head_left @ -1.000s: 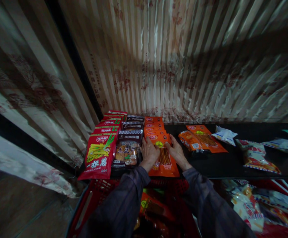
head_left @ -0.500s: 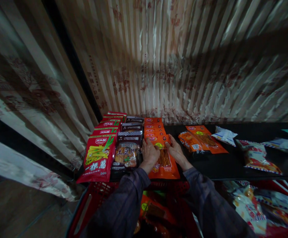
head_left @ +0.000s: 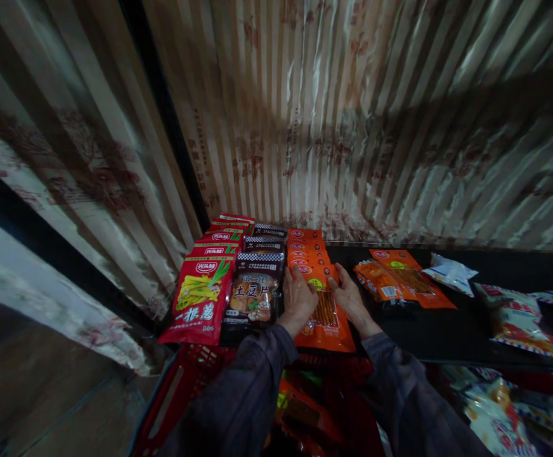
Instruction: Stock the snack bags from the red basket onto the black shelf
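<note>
Squaring up the front orange packet (head_left: pixel 325 314) with both hands, left hand (head_left: pixel 299 298) and right hand (head_left: pixel 351 299) lightly gripping its side edges. It's lying at the front of an overlapping orange row on the black shelf (head_left: pixel 429 330), just beside the dark potato packets (head_left: pixel 252 289), with red ones (head_left: pixel 203 295) past those.

Pleated curtain (head_left: pixel 257 127) (red-printed), black post (head_left: pixel 165 108), floor (head_left: pixel 67 400)

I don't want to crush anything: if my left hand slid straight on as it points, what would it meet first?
Your left hand would probably meet the overlapping orange plastic snack packets behind the front one; depth is unclear.
</note>
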`<state>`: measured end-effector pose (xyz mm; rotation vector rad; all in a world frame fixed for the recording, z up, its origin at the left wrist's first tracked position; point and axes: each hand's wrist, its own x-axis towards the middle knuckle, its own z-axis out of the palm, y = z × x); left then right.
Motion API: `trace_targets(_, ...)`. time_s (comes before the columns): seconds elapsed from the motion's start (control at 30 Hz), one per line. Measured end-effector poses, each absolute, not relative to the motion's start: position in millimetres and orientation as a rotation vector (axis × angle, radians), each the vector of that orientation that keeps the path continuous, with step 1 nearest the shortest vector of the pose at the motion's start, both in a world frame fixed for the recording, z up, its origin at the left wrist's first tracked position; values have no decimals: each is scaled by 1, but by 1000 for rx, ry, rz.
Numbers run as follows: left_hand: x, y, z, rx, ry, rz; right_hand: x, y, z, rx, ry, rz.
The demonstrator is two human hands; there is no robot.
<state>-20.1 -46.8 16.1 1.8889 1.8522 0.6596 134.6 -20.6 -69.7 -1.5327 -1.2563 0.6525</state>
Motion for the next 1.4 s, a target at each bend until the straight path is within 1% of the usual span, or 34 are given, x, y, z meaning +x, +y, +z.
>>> trace_targets(0.7,-21,-43,13,1909,1879,660,127,-28,-53,-1654,-1296,599)
trace_targets(0.97,-19,-41,16,1876,1873,668,130,-23,-62,-1519,-1281,628)
trace_targets(1.17,-18,-46,11,1944,1876,714,133,-15,-62,-1495,-1258,642)
trace_targets(1.27,-18,-49,9,2031,1843,750,133,-8,-59,-1486,-1193,690)
trace_targets(1.4,-18,-50,11,2066,1842,706,134,-1,-52,-1433,-1119,821)
